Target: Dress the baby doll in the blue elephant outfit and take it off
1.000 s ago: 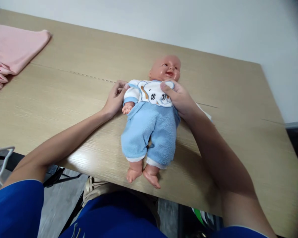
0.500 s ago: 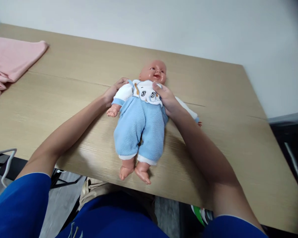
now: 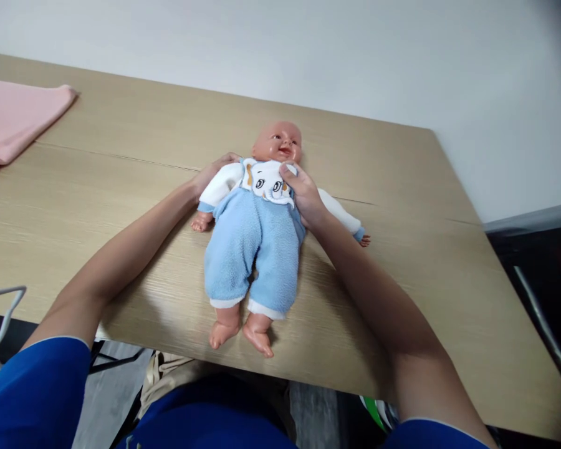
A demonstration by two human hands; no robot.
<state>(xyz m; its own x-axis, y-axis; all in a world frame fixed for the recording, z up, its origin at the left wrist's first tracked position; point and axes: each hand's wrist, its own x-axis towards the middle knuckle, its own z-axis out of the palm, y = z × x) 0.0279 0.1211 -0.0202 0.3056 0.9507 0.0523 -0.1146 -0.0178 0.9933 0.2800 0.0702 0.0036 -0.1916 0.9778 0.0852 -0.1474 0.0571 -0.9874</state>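
Note:
A baby doll (image 3: 255, 240) lies on its back on the wooden table, head toward the wall and feet near the front edge. It wears light-blue fleece overalls with white sleeves and a white animal-face bib (image 3: 270, 182). My right hand (image 3: 305, 194) grips the chest at the bib's edge, thumb on top and fingers hidden underneath. At the opposite shoulder, my left hand (image 3: 217, 171) is closed round the doll's side, partly covered by the white sleeve (image 3: 222, 184). The doll's other arm (image 3: 341, 212) sticks out beyond my right wrist.
Pink folded cloth (image 3: 23, 118) lies at the table's far left. A pale wall (image 3: 308, 56) rises behind the tabletop (image 3: 425, 249). Below the front left edge is a curved white bar (image 3: 9, 318); a metal bar (image 3: 545, 324) stands past the right edge.
The view has shifted slightly, so the doll and table appear a little farther left and lower. Both hands keep the same hold on the doll.

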